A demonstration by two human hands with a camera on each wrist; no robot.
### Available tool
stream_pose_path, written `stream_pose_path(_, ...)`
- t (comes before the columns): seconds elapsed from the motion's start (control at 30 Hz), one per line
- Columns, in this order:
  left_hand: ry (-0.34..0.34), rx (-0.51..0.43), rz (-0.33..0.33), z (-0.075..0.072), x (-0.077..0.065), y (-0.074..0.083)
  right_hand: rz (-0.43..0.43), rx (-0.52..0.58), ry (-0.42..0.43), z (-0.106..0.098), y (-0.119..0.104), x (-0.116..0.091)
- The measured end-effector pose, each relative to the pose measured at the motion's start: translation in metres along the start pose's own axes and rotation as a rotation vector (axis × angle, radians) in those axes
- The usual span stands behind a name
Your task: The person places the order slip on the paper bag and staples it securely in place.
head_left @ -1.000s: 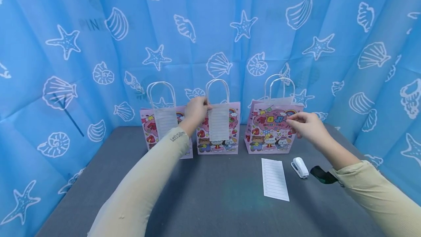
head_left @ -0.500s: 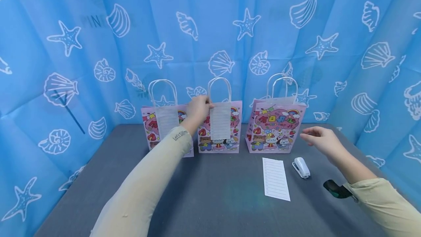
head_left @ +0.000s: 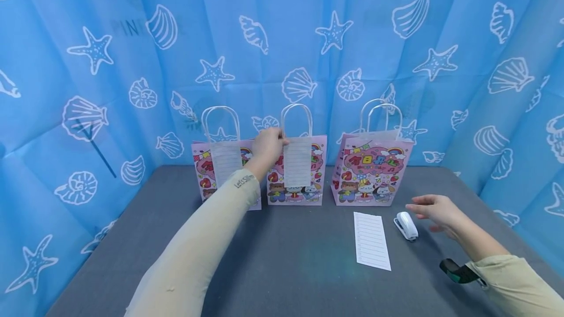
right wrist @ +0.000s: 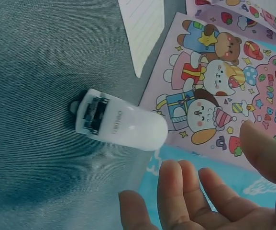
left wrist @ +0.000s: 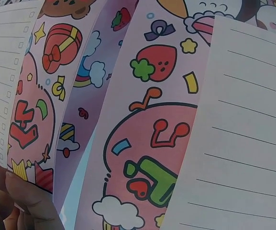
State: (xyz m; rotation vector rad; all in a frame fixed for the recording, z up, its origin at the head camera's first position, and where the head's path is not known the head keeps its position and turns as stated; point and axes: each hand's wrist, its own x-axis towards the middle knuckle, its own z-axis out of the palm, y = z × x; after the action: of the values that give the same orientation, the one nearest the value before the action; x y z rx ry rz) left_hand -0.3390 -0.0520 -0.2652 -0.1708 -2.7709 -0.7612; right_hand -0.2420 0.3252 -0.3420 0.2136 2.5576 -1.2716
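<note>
In the head view, my left hand [head_left: 270, 145] pinches the top edge of the middle pink paper gift bag [head_left: 319, 180], at the upper left corner of a lined paper slip [head_left: 297, 165] lying against the bag's front. The left wrist view shows the thumb and fingers [left wrist: 25, 196] at that edge. A small white stapler [head_left: 406, 226] lies on the table at the right. Beside it, my right hand [head_left: 442, 213] hovers with fingers spread and loosely bent. From the right wrist, the fingertips [right wrist: 170, 175] appear close to the rounded end of the stapler [right wrist: 128, 124], holding nothing.
Another gift bag [head_left: 204, 168] with a slip on its front stands at left, partly behind the left arm. A third bag [head_left: 370, 172] stands at right. A loose lined slip [head_left: 372, 241] lies left of the stapler. A blue shell-patterned curtain [head_left: 264, 77] hangs behind the table.
My right hand has moved from the right-hand bag's front down and to the right, to beside the stapler, its fingers loosening. The left hand keeps its pinch on the middle bag.
</note>
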Motion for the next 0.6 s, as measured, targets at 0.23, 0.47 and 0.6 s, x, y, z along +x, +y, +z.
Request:
stream_pose_path(0.23,0.002,0.004,-0.010,0.001,0.001,0.000,0.039,0.030,-0.023,0.001,0.009,0.004)
stream_pose_path(0.47,0.006,0.009,-0.014,0.000,-0.001,0.002,0.101,0.082,-0.114,-0.002,0.031,0.014)
stream_pose_path(0.6,0.006,0.015,-0.010,0.000,-0.002,0.003,0.118,0.066,-0.176,-0.003,0.044,0.019)
